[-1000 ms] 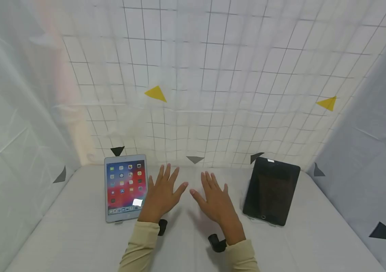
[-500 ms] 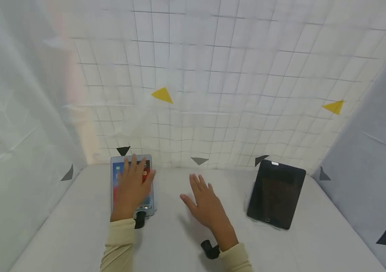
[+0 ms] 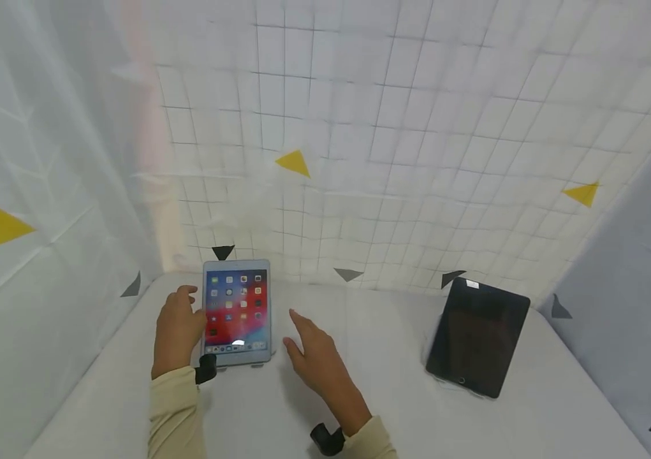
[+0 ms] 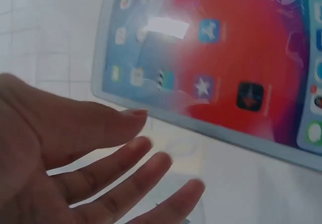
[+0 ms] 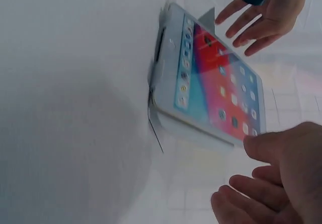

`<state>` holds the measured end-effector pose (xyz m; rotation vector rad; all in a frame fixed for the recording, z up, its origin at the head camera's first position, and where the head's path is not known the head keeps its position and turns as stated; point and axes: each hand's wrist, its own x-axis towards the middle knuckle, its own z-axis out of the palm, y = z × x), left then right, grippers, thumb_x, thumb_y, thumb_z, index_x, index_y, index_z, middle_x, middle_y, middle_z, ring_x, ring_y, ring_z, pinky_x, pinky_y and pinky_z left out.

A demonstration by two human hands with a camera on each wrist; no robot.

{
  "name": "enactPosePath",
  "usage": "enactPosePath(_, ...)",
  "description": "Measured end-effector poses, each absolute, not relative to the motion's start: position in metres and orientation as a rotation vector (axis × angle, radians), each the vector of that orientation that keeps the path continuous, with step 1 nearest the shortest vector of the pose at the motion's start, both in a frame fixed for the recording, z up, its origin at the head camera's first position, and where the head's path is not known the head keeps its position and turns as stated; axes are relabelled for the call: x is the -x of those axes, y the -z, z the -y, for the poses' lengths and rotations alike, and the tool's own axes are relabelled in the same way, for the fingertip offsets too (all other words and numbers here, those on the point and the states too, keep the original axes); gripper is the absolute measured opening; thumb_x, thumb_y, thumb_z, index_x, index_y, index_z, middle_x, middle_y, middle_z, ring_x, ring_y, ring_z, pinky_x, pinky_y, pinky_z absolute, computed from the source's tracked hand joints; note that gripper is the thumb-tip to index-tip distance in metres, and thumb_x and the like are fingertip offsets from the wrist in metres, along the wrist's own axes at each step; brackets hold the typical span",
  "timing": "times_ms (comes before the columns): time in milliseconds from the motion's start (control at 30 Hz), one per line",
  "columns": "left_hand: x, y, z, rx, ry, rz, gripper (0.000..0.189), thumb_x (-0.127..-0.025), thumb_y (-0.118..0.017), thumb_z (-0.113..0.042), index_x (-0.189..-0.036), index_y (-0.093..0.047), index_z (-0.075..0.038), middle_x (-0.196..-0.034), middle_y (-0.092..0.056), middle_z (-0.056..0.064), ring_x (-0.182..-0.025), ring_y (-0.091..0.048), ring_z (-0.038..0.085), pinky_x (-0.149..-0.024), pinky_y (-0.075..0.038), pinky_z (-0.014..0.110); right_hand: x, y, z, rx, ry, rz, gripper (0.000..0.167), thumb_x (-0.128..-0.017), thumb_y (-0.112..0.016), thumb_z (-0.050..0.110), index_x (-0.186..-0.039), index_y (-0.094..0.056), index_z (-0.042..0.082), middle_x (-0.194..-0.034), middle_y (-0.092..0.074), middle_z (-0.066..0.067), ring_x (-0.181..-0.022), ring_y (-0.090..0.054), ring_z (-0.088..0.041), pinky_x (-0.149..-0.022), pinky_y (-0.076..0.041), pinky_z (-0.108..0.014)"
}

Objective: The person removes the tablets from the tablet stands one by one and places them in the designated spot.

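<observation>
Left hand [image 3: 177, 328]: hold released, fingers loosely bent, thumb toward the left edge of the white tablet [image 3: 237, 312]. Whether thumb and edge touch, cannot tell; the left wrist view puts the thumb tip right at the rim. Right hand [image 3: 319, 360]: likewise free of any hold, index finger reaching forward, thumb out. Sits just beside the tablet's right edge, a gap showing in the head view.

White tablet lies between the two hands, screen up and lit: rows of icons over blue and red, dock at the end nearer the person, a patch of glare just above it. In the right wrist view, its body looks raised off the table [image 3: 268, 414].

Black wrist mounts [image 3: 206, 370] at both wrists, beige sleeves [image 3: 175, 408] behind.

Farther right, well apart from the hands: black tablet [image 3: 478, 338], screen dark, turned askew, bright reflection at its far end.

Beyond: gridded back wall [image 3: 394, 159], pale sheeting, two yellow triangles [image 3: 294, 163]. Black triangle [image 3: 223, 252] just behind the white tablet.
</observation>
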<state>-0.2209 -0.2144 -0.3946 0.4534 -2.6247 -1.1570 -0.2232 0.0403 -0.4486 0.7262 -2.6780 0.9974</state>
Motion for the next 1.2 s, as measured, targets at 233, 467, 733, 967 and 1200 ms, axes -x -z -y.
enactPosePath(233,0.225,0.405,0.224,-0.458,1.193,2.693,0.044,-0.101,-0.057,-0.002,-0.142,-0.046,0.008,-0.126,-0.056,0.032,-0.110,-0.058,0.047,-0.092,-0.053,0.058,0.230,0.462,-0.015,-0.610,-1.175,2.652,0.040,-0.102,-0.070,0.014,-0.139,-0.060,0.002,-0.110,-0.072,-0.010,-0.092,-0.070,-0.019,-0.078,-0.059,-0.028)
enactPosePath(467,0.225,0.408,0.227,-0.468,1.144,2.664,0.037,-0.101,-0.061,-0.004,-0.137,-0.053,0.002,-0.108,-0.065,0.027,-0.088,-0.061,0.038,-0.077,-0.055,0.051,0.237,0.474,-0.004,-0.608,-1.262,2.641,0.027,-0.102,-0.069,0.011,-0.127,-0.065,0.001,-0.088,-0.070,0.000,-0.069,-0.057,-0.005,-0.062,-0.052,-0.022)
enactPosePath(733,0.224,0.412,0.229,-0.462,1.182,2.618,0.032,-0.101,-0.064,-0.003,-0.131,-0.057,0.002,-0.101,-0.067,0.025,-0.080,-0.066,0.034,-0.073,-0.057,0.049,0.235,0.483,0.004,-0.543,-1.324,2.620,0.018,-0.102,-0.068,0.008,-0.118,-0.068,0.001,-0.079,-0.066,0.004,-0.066,-0.053,-0.005,-0.060,-0.050,-0.021)
enactPosePath(967,0.223,0.412,0.232,-0.465,1.219,2.626,0.030,-0.101,-0.063,-0.003,-0.130,-0.058,0.003,-0.103,-0.068,0.027,-0.079,-0.070,0.033,-0.072,-0.059,0.047,0.234,0.487,0.007,-0.519,-1.280,2.568,0.011,-0.102,-0.068,0.007,-0.111,-0.069,0.001,-0.074,-0.060,0.007,-0.064,-0.049,-0.003,-0.058,-0.047,-0.020)
enactPosePath(1200,0.221,0.406,0.238,-0.385,1.323,2.664,0.027,-0.103,-0.057,-0.003,-0.130,-0.055,0.002,-0.111,-0.066,0.028,-0.088,-0.072,0.035,-0.073,-0.062,0.042,0.236,0.485,0.007,-0.518,-1.282,2.555,0.008,-0.104,-0.066,0.011,-0.107,-0.067,0.004,-0.068,-0.051,0.010,-0.063,-0.047,-0.004,-0.057,-0.044,-0.022)
